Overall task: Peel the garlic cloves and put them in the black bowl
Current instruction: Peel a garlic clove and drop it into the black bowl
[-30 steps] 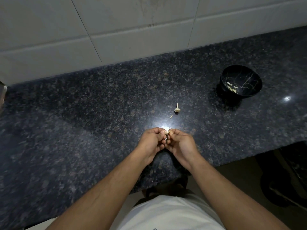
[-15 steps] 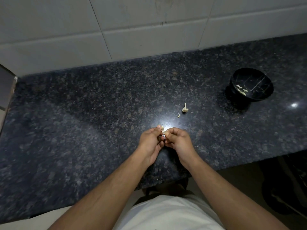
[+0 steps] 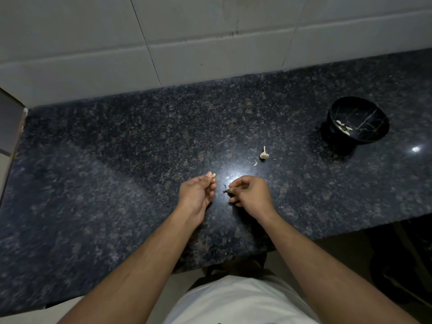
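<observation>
My left hand (image 3: 198,192) pinches a small pale piece of garlic (image 3: 213,175) between thumb and fingertip. A short gap to its right, my right hand (image 3: 250,195) has curled fingers round another small pale garlic piece (image 3: 230,189); which piece is clove and which is skin I cannot tell. Both hands hover low over the dark granite counter (image 3: 117,171). The black bowl (image 3: 371,134) stands at the far right with several peeled cloves (image 3: 343,127) inside. A garlic stem stub (image 3: 264,153) and a skin scrap (image 3: 255,163) lie on the counter beyond my hands.
A white tiled wall (image 3: 187,38) backs the counter. The counter's front edge (image 3: 327,237) runs close to my body, with dark floor below at the right. A bright light spot (image 3: 415,149) reflects near the bowl.
My hands, pressed together on one garlic piece before, have pulled apart, each now holding a small piece. The camera has shifted, so the bowl sits further right.
</observation>
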